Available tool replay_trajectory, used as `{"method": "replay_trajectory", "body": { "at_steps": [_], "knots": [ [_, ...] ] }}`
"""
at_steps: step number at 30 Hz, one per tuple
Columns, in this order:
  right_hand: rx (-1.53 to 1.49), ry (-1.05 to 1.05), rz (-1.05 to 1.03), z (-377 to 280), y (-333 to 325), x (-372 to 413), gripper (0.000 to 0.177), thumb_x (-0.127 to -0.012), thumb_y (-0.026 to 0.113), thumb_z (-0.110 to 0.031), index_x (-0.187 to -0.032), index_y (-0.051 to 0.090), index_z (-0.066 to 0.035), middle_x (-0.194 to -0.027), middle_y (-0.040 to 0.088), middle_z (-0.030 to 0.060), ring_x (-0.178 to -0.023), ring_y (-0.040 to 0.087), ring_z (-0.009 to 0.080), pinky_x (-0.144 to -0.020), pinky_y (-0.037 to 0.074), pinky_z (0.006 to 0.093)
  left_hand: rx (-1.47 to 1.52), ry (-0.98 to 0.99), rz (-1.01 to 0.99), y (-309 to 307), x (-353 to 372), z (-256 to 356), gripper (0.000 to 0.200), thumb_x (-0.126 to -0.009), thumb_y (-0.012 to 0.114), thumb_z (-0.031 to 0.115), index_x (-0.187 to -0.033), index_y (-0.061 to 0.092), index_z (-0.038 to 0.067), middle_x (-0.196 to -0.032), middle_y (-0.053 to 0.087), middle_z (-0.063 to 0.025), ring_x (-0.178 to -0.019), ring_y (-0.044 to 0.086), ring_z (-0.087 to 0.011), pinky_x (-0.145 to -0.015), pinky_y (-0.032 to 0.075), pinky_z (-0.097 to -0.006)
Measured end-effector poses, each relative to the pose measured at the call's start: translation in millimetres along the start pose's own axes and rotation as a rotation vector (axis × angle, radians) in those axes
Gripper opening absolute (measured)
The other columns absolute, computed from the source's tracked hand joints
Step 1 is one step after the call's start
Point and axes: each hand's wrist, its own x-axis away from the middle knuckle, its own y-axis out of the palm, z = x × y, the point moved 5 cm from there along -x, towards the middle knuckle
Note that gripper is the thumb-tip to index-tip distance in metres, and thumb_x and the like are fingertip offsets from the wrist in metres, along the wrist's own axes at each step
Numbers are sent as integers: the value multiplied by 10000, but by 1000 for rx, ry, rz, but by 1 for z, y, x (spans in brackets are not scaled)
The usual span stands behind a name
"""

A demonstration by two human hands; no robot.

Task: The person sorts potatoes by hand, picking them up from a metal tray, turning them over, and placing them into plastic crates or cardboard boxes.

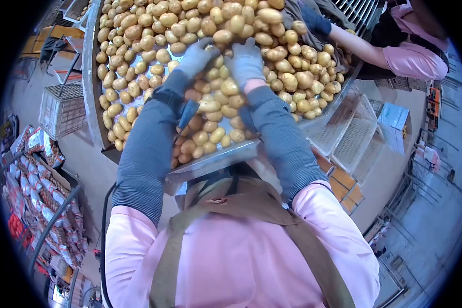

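Observation:
Many yellow-brown potatoes [133,32] cover a metal sorting table [91,77] before me. My left hand [196,59], in a grey glove, rests among them with its fingers stretched forward and slightly bent beside a small potato. Close to its right, my right hand [245,61] wears the same kind of glove; its fingers are spread over the potatoes. Neither hand visibly grips one, though some fingertips are partly hidden. Between my forearms lie more potatoes [209,106], slightly blurred. A blue strip [188,114] hangs by my left wrist.
At the upper right, another person's pink sleeve [413,62] and dark-gloved hand [315,21] reach over the table beside a grey cloth [300,15]. Plastic crates [351,136] stand at the right, another crate [61,110] at the left. Filled sacks [49,192] are stacked lower left.

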Motion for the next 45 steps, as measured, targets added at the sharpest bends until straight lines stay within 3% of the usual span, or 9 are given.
{"method": "replay_trajectory", "body": {
  "at_steps": [9,12,13,16,19,24,29,36,45],
  "knots": [
    [-1455,395,-191,22,-34,30,301,-867,720,-224,-1060,680,4,-986,650,83,-862,625,161,-762,539,294,428,-173,-165,-31,81,51,472,-969,690,275,-1391,591,90,-845,552,62,-677,473,-23,-563,356,-181],
    [-1490,51,-111,9,-64,71,300,-963,568,-202,-1190,607,-10,-1080,630,114,-885,623,197,-712,523,317,472,-181,-136,-30,102,61,469,-986,656,293,-1398,577,84,-793,504,66,-655,453,-22,-546,323,-181],
    [-2237,427,-330,1,-62,86,347,-986,497,-235,-1268,553,-40,-1102,624,138,-953,642,254,-716,535,357,468,-185,-137,-29,108,64,466,-991,646,303,-1396,576,82,-791,504,64,-656,456,-23,-547,324,-183],
    [-2552,539,-614,-7,-61,117,303,-996,475,-186,-1256,536,-44,-1067,636,133,-1064,660,265,-729,582,404,424,-217,-101,-24,128,71,435,-998,631,312,-1358,595,71,-759,483,74,-636,444,-25,-550,324,-187],
    [-1647,110,-440,-1,-48,149,252,-991,533,-36,-1242,555,-42,-1043,662,75,-890,678,167,-651,564,259,207,-217,-24,-12,154,75,408,-967,699,231,-1324,629,46,-864,588,41,-706,505,-37,-624,411,-179],
    [-1602,450,-571,-13,-48,190,470,-999,618,-471,-1246,578,-73,-864,655,37,-584,570,104,-499,450,227,-207,-52,-224,38,211,86,511,-957,707,205,-1427,560,69,-1377,636,-139,-1277,581,-210,-1048,462,-351],
    [-1750,463,-674,35,-69,243,419,-1018,606,-381,-1327,564,-101,-772,594,8,-583,524,79,-494,385,209,265,-300,124,32,220,62,195,-999,600,229,-978,702,64,-714,522,68,-585,416,6,-496,267,-176],
    [-1895,651,-404,86,-93,250,479,-994,639,-249,-1419,492,-86,-962,583,11,-763,556,76,-607,426,200,-408,326,66,75,88,116,345,-1000,589,263,-1254,662,42,-1208,676,-162,-1140,648,-279,-935,516,-384],
    [-1925,648,-292,77,-121,265,357,-1042,543,-318,-1252,578,-31,-851,580,15,-722,545,102,-621,436,236,-374,40,51,102,42,107,455,-906,682,432,-1101,648,21,-964,722,-203,-915,704,-321,-816,548,-431]
  ]
}}
